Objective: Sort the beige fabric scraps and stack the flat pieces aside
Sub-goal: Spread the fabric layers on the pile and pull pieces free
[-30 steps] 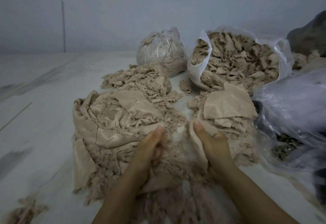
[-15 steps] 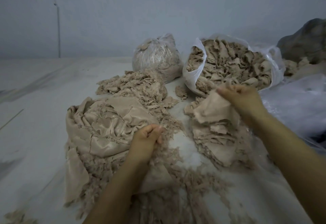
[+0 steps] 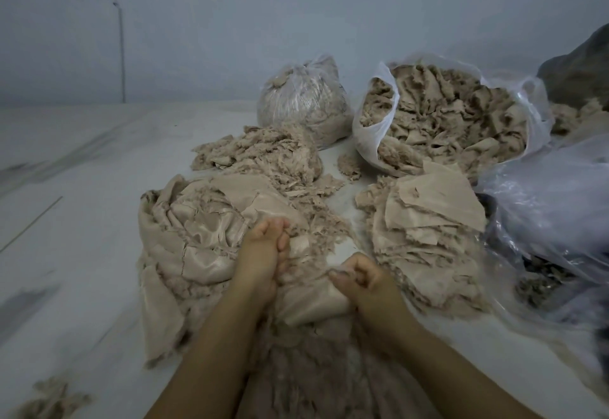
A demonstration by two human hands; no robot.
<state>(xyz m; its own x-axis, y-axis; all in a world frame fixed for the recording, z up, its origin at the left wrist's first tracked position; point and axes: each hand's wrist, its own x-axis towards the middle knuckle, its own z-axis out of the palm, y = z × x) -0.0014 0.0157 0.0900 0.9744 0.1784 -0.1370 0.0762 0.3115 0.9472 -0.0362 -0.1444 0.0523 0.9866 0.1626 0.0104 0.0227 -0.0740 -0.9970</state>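
A big heap of beige fabric scraps [image 3: 197,230] lies on the pale floor in front of me, with frayed shreds spilling toward my lap. My left hand [image 3: 263,253] is dug into its right edge, fingers curled around loose scraps. Beside it, my right hand [image 3: 359,276] pinches the frayed edge of a smooth beige piece [image 3: 309,303] that lies between both hands. To the right sits the stack of flat pieces [image 3: 435,217], apart from both hands.
An open white plastic bag [image 3: 372,131] full of scraps stands behind the stack. A tied clear bag [image 3: 303,98] sits left of it, with a shredded pile [image 3: 263,158] in front. Crumpled clear plastic [image 3: 553,207] lies at the right. A small tuft [image 3: 52,399] lies near left.
My right hand has come back from the flat stack, where it laid a piece, and now pinches a new piece near my left hand. The left hand stays in the heap.
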